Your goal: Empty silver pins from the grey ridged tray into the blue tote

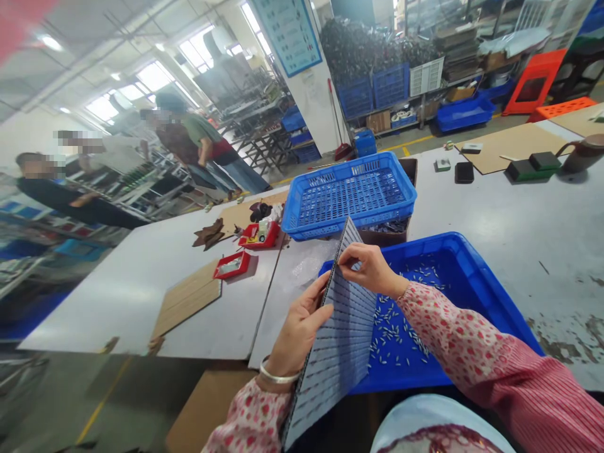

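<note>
My left hand point(302, 324) grips a flat grey board point(337, 340) by its edge, thumb on the near face and fingers behind. The board stands tilted on edge, with rows of small dark marks or slots across its face. Close to the board's upper edge, my right hand point(365, 267) is closed in a pinch; whatever lies between the fingertips is too small to make out. Below it, a solid blue tray point(476, 296) holds many small, slim, light-coloured pieces point(389, 321) scattered over its bottom.
A blue perforated basket point(349, 195) rests on a brown box behind the tray. Small red trays point(232, 265) and a wooden board point(189, 299) lie to the left. Dark green blocks point(533, 167) and a brown mug point(585, 153) stand at right. Several people are in the background.
</note>
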Action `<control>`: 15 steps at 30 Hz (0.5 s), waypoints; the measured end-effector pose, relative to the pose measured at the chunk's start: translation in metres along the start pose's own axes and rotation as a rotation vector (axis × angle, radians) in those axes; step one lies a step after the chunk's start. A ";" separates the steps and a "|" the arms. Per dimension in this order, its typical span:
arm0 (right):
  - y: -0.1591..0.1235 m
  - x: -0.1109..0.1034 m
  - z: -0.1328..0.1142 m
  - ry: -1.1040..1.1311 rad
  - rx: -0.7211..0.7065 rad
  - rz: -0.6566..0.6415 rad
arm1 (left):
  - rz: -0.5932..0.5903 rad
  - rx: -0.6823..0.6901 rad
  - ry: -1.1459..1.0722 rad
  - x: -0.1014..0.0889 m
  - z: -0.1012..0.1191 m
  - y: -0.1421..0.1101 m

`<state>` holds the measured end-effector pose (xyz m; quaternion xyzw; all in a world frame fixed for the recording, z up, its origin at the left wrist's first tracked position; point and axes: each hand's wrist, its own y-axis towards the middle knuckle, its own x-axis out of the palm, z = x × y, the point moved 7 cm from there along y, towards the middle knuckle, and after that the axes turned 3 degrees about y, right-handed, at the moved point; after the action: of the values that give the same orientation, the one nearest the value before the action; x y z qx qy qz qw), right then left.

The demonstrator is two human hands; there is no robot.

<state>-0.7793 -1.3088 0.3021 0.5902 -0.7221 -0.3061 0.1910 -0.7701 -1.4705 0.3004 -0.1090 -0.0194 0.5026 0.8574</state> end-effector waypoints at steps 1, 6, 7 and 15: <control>0.000 -0.001 0.001 0.007 0.005 0.006 | 0.003 -0.002 0.004 0.001 0.000 0.001; -0.001 -0.003 0.007 0.027 0.010 0.006 | 0.003 -0.012 0.006 0.004 0.001 0.004; 0.000 -0.003 0.007 0.021 -0.002 0.005 | 0.005 -0.011 0.009 0.004 0.002 0.004; 0.002 0.003 -0.006 -0.250 -0.223 -0.104 | -0.021 0.002 -0.030 0.002 0.002 0.006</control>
<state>-0.7773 -1.3126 0.3075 0.5592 -0.6702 -0.4649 0.1478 -0.7744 -1.4657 0.3009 -0.1002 -0.0328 0.4952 0.8623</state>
